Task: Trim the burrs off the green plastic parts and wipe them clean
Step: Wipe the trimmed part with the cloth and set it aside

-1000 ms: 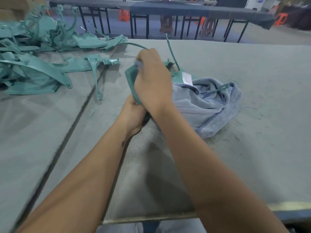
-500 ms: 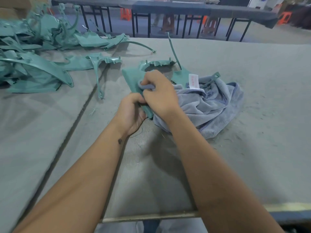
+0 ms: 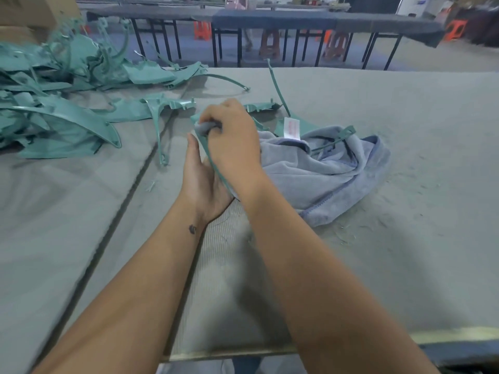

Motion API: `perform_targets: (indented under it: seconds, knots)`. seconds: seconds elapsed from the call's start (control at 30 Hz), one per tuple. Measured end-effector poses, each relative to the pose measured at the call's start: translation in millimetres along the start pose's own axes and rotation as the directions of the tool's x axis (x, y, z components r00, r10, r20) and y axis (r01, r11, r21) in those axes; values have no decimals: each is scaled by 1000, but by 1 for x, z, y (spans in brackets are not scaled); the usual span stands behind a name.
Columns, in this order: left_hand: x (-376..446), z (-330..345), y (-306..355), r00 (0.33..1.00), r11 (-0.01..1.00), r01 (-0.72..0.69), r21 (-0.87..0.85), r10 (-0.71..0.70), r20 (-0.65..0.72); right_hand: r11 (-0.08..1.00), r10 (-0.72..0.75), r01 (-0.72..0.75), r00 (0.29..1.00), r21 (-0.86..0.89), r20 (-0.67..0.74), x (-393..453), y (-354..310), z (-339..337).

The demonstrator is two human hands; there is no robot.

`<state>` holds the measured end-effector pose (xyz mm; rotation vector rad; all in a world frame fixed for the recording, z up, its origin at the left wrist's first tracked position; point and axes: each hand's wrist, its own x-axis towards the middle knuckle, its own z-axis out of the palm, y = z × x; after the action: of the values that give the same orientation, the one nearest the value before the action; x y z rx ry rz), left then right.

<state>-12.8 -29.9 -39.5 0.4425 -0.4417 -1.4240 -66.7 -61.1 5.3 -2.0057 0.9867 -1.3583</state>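
Grey table, cloth (tag unreadable)

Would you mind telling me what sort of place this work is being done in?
Most likely a factory finishing area or workshop. A large pile of green plastic parts covers the grey felt-covered worktable, long tables stand in a row behind, and orange stools sit on the bare floor.

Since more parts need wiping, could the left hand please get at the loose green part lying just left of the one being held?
Probably yes: the loose green part lies uncovered nearby, but the left hand must first release the held part.
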Motion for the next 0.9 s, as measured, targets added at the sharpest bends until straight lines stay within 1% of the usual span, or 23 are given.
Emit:
perform_targets:
  seconds: [0.03, 0.1, 0.13, 0.17, 0.23, 0.27, 0.37, 0.43, 0.47, 0.5, 0.57, 0.6, 0.67, 0.73, 0.8, 0.9]
  knots:
    - [0, -1, 0, 1000, 1000, -2, -29, 2, 15, 998, -36, 38, 999, -51, 35, 2, -3, 2]
    - [1, -7, 0, 1000, 999, -10, -54, 10, 7, 973, -87, 118, 984, -196, 158, -4, -3, 1]
    - [2, -10, 1, 999, 999, -20, -35, 19, -32, 955, -87, 145, 970, -257, 226, -9, 1, -1]
    - [2, -12, 3, 999, 999, 2, -49, -4, -44, 944, -61, 147, 957, -294, 282, -15, 6, -5]
    - [1, -14, 8, 998, 996, 40, -75, -42, -38, 947, 26, 92, 933, -306, 360, -25, 14, -15]
    - [1, -15, 9, 998, 998, 32, -46, -35, -50, 948, 56, 73, 919, -309, 390, -27, 15, -20]
    - [-2, -10, 10, 996, 1000, 0, 19, 2, -87, 925, 106, 98, 860, -366, 499, -32, 14, -34]
    - [-1, -7, 6, 992, 998, 0, 70, 8, -126, 921, 133, 96, 833, -376, 538, -32, 14, -39]
    - [1, -7, 3, 989, 995, 20, 96, -5, -150, 928, 144, 73, 834, -365, 533, -31, 15, -41]
    - [3, -5, 0, 986, 993, 35, 110, -16, -168, 937, 151, 39, 852, -348, 502, -29, 17, -42]
    - [4, -3, -3, 983, 988, 39, 148, -11, -181, 942, 153, -26, 920, -334, 360, -23, 23, -39]
    - [4, -2, -4, 983, 984, 41, 175, -8, -182, 937, 141, -40, 952, -346, 272, -20, 25, -37]
    - [4, -2, -4, 985, 974, 50, 222, -11, -174, 911, 113, -45, 983, -410, 142, -13, 31, -31]
    - [4, -4, -6, 988, 954, 42, 297, 5, -157, 863, 103, -53, 992, -502, 73, -6, 36, -29]
    - [6, -8, -7, 987, 923, 17, 384, 45, -152, 830, 123, -104, 992, -548, -3, 2, 40, -29]
    - [8, -7, -8, 987, 904, -3, 427, 71, -145, 832, 184, -229, 973, -505, -139, 11, 40, -26]
